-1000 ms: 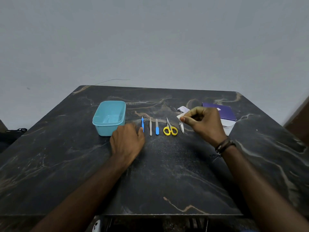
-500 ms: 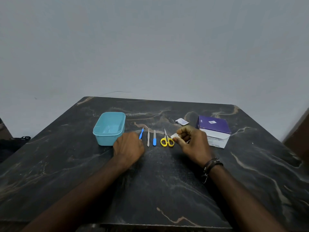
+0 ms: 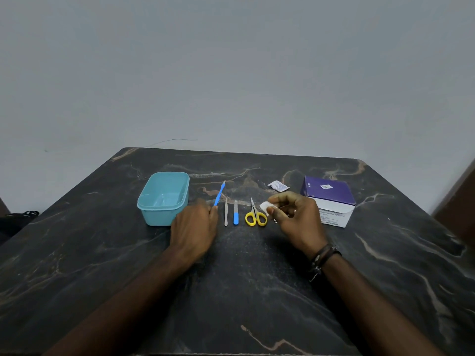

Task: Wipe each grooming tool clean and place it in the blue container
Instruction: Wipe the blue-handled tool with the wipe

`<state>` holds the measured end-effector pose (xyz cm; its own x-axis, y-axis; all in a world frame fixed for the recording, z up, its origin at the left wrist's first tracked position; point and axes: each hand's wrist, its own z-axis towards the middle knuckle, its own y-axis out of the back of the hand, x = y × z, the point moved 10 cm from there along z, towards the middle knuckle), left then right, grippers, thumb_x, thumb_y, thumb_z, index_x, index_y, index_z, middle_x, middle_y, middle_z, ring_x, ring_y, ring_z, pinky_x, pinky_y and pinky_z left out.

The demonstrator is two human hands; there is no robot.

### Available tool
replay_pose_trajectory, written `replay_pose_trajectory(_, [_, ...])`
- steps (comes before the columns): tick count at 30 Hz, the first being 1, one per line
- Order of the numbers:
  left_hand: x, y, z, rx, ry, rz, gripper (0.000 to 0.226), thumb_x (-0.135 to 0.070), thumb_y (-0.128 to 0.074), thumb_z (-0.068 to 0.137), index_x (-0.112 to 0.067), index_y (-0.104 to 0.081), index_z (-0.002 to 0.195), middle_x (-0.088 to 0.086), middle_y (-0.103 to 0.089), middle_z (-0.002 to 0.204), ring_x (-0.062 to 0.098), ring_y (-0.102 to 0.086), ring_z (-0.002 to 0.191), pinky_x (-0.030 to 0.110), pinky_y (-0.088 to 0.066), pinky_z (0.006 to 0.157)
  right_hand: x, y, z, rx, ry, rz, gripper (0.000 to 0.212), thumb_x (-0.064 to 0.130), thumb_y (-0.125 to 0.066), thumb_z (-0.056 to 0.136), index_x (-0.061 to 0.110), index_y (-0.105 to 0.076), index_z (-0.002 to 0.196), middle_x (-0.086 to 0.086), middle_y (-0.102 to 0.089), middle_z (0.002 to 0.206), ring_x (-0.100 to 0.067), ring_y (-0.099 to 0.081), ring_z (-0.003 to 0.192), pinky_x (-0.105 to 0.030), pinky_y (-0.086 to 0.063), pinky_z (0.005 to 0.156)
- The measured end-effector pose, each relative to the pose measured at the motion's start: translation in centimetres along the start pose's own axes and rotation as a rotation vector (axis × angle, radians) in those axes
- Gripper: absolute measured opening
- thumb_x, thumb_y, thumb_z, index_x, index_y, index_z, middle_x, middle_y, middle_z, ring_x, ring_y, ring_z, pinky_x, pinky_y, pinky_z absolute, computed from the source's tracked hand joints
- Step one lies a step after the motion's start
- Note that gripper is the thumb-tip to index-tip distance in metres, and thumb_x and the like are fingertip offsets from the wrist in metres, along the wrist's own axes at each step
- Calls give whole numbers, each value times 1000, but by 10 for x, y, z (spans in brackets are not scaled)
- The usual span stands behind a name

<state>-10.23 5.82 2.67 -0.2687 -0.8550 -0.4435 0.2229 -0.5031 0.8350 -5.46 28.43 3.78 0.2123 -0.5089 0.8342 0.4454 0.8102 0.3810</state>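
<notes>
Dark marble-patterned surface (image 3: 244, 278) is filling the lower half of the frame, with a purple-and-white cardboard box (image 3: 329, 201) sitting at centre right and a torn white sachet (image 3: 278, 186) lying just left of it. A teal plastic container (image 3: 164, 197), rectangular with rounded corners, is standing left of centre. The left hand (image 3: 194, 227) is gripping a thin blue-handled tool (image 3: 219, 194), its fingers curled on the lower end while the tip is angling up. Beside it, metal tweezers (image 3: 226, 213), a blue-handled file (image 3: 236, 213) and yellow-handled scissors (image 3: 255, 214) are lying in a row. The right hand (image 3: 295, 219) is pinching a small white wipe (image 3: 264, 207) just right of the scissors.
</notes>
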Motion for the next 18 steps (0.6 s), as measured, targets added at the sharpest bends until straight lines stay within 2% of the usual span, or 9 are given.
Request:
replay_pose_trajectory(2, [-4, 0, 2, -10, -43, -111, 29, -32, -38, 101, -13, -49, 83, 6, -59, 77, 24, -57, 70, 38, -45, 63, -2, -3, 0, 26, -30, 87, 18, 7, -77, 80, 23, -69, 83, 2, -73, 80, -9, -66, 70, -31, -57, 68])
replay_pose_trajectory(4, [-10, -4, 2, 16, -92, -192, 28, -31, -37, 102, -13, -48, 83, 4, -57, 74, 23, -56, 69, 39, -44, 63, -3, -6, -1, 49, -49, 166, 17, 1, -74, 81, 16, -68, 86, -2, -74, 81, -10, -68, 71, -28, -57, 68])
replay_pose_trajectory(7, [-24, -5, -2, 24, -231, -265, 31, -38, -31, 101, -18, -44, 81, -4, -50, 68, 19, -53, 63, 39, -43, 60, 1, -11, -4, 88, -72, 281, 17, -3, -72, 82, 11, -66, 88, -5, -75, 77, -12, -69, 66, -19, -51, 59])
replay_pose_trajectory(10, [-36, -6, -11, 52, -367, -347, 28, -37, -33, 101, -30, -36, 74, -7, -46, 64, 13, -47, 58, 32, -37, 54, 4, -15, -6, 116, -106, 417, 14, -2, -70, 83, 10, -66, 87, -18, -73, 79, -20, -68, 64, -18, -44, 49])
replay_pose_trajectory(14, [-48, -3, -20, 79, -463, -423, 27, -34, -37, 101, -32, -37, 74, -2, -52, 62, 16, -49, 56, 34, -38, 52, 6, -16, -8, 119, -148, 603, 12, -5, -67, 84, 7, -66, 87, -11, -72, 70, -18, -68, 61, -19, -47, 50])
replay_pose_trajectory(18, [-54, -4, -25, 113, -501, -475, 23, -32, -41, 101, -25, -46, 80, 2, -57, 63, 18, -52, 55, 38, -42, 53, 7, -10, -7, 73, -172, 700, 12, -1, -68, 80, 8, -68, 88, -7, -72, 74, -16, -68, 66, -20, -49, 54])
